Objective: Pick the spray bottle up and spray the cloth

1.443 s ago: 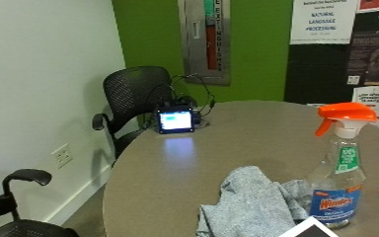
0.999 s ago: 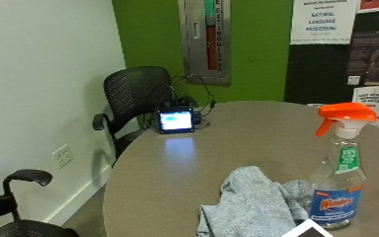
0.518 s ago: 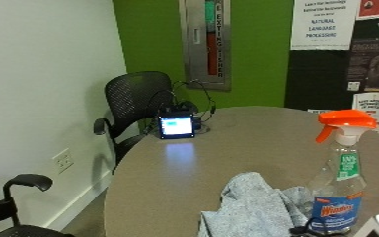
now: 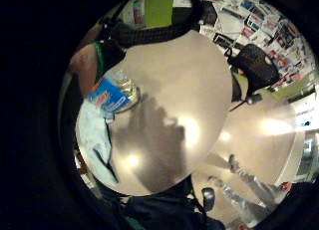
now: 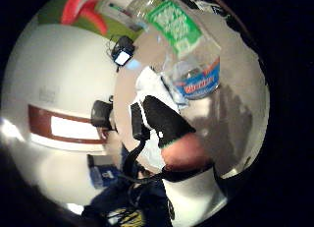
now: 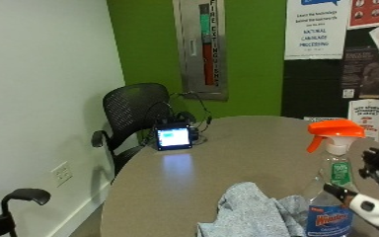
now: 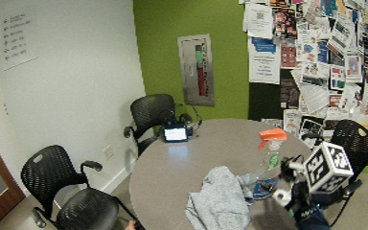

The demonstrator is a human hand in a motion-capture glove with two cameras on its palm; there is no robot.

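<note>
Bottle (image 6: 334, 185) upright on table (image 6: 242, 148), cloth (image 6: 255, 215) at its 9 o'clock, gloved hand (image 6: 373, 197) at 3 o'clock, finger state unclear.

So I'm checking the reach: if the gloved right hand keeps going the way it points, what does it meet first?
Most likely the spray bottle; the right hand is just beside it, depth unclear.

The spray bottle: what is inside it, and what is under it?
The spray bottle is clear, with an orange trigger head; any liquid level is hard to tell. It stands upright on the round table, beside the grey cloth. Whether its base touches the cloth cannot be seen.
</note>
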